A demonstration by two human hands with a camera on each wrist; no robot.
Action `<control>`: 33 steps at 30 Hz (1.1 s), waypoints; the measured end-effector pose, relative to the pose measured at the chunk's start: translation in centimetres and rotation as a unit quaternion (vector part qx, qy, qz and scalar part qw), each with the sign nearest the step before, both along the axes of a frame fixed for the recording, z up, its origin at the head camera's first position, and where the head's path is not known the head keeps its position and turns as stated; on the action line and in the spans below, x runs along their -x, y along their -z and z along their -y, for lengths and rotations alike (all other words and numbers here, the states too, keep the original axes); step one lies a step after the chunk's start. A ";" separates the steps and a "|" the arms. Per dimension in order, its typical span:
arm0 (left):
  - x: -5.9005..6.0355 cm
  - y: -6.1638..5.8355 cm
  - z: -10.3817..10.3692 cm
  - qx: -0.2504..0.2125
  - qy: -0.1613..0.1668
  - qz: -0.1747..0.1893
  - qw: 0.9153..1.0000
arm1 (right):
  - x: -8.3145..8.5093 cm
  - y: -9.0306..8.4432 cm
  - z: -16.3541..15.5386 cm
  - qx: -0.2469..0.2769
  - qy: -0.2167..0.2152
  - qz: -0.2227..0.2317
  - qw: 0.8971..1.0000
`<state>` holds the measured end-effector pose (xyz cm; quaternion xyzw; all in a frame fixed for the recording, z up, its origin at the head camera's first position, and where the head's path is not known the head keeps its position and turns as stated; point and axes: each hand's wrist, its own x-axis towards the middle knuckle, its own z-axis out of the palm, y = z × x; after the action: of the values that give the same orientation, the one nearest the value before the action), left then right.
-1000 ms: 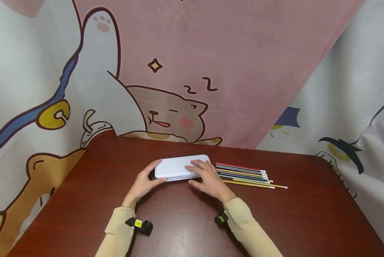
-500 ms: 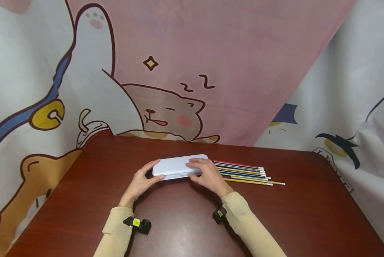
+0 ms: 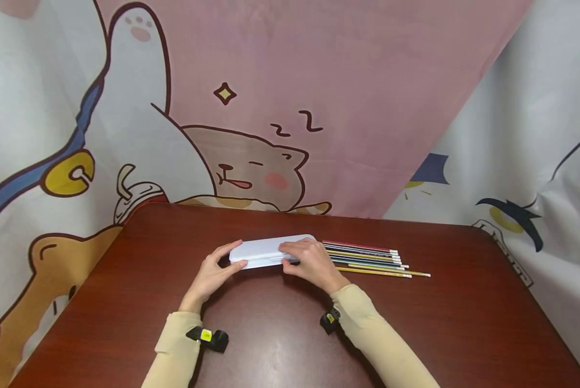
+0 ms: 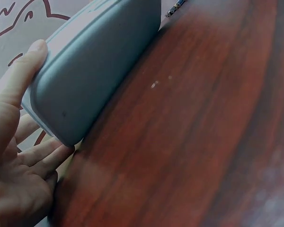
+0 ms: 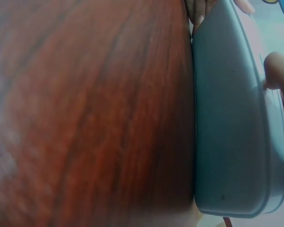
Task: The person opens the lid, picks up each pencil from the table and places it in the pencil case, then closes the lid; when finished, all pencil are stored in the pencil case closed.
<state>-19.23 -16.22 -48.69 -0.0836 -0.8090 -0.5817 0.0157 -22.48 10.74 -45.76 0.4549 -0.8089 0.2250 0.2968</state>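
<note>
A pale, round-cornered pencil case [image 3: 257, 249] sits near the middle of the table, its lid and front side showing in the head view. My left hand [image 3: 212, 276] holds its left end, thumb at the front edge and fingers round the end. In the left wrist view the thumb [image 4: 31, 64] lies along the rim of the case [image 4: 92, 75]. My right hand [image 3: 315, 265] grips the right part, with fingers over the lid and thumb at the front. The right wrist view has that thumb [image 5: 278, 71] at the seam under the lid.
Several pencils [image 3: 367, 256] with white eraser ends lie side by side, just right of the case and partly behind my right hand. The dark red wooden table [image 3: 464, 323] ends at a cartoon-printed cloth [image 3: 357, 108] behind.
The fingers of my right hand have drawn in closer on the case. More of the case's front side shows, and its lid looks narrower. The head view has shifted slightly.
</note>
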 end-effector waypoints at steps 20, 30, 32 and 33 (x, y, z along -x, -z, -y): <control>-0.4 0.0 0.2 -0.001 0.019 -0.005 1.000 | 0.5 -0.8 -0.6 0.035 -0.042 0.027 0.998; -0.3 0.2 0.3 -0.008 0.024 0.008 1.000 | 0.3 -0.5 -0.9 0.046 -0.026 0.067 0.996; -0.2 0.2 0.3 -0.006 0.027 0.005 1.000 | 0.3 -0.5 -1.1 0.050 -0.025 0.075 0.996; -0.2 0.2 0.3 -0.005 0.030 0.003 1.000 | 0.3 -0.5 -1.2 0.052 -0.024 0.081 0.995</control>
<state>-19.02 -16.56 -48.87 -0.1056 -0.8034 -0.5860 -0.0037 -22.79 11.92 -45.25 0.4379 -0.8066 0.3099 0.2480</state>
